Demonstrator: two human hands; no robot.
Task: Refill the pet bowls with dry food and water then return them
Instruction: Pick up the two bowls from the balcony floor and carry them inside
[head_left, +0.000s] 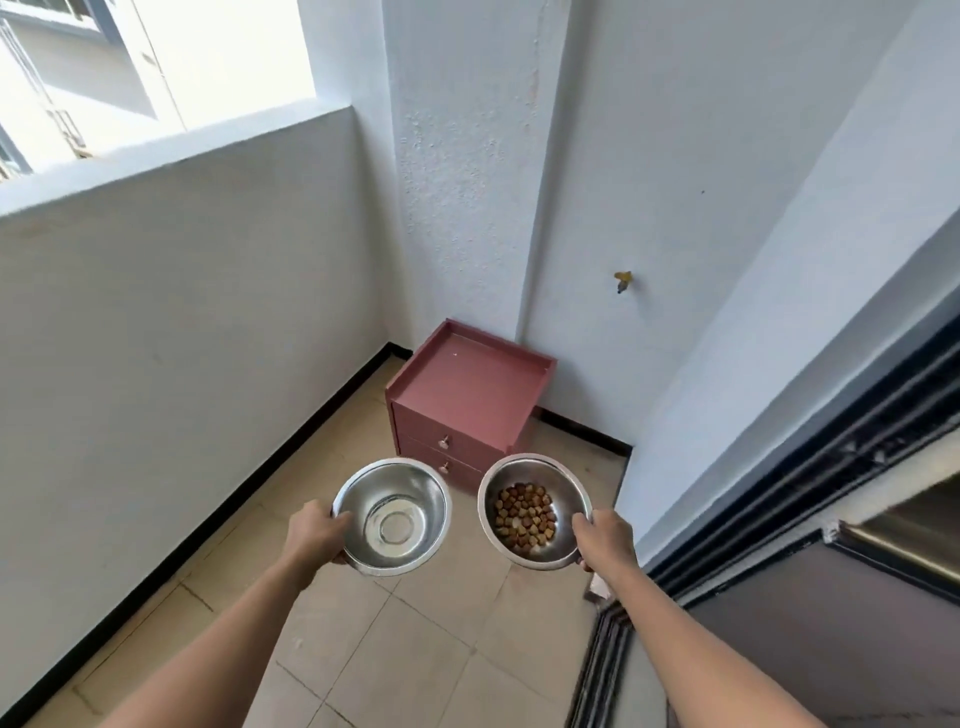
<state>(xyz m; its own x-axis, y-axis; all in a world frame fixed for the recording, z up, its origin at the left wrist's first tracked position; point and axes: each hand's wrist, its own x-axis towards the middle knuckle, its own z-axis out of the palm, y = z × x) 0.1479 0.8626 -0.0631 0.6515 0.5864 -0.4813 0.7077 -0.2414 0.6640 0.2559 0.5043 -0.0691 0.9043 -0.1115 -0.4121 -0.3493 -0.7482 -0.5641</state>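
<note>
Two steel pet bowls are held side by side above the tiled floor. My left hand (318, 530) grips the near left rim of the water bowl (410, 499), which holds clear water. The food bowl (558, 480) carries brown dry kibble (524, 514) in its bottom, and my right hand (605, 535) grips its near right rim. Both bowls are level and apart from each other. A small pink cabinet (467, 384) with a rimmed flat top stands just beyond them in the corner.
A low white balcony wall runs along the left. A yellow tap (622, 280) juts from the white wall right of the cabinet. A dark sliding-door frame (810, 467) and its track lie to the right. Beige floor tiles (395, 649) stretch below my arms.
</note>
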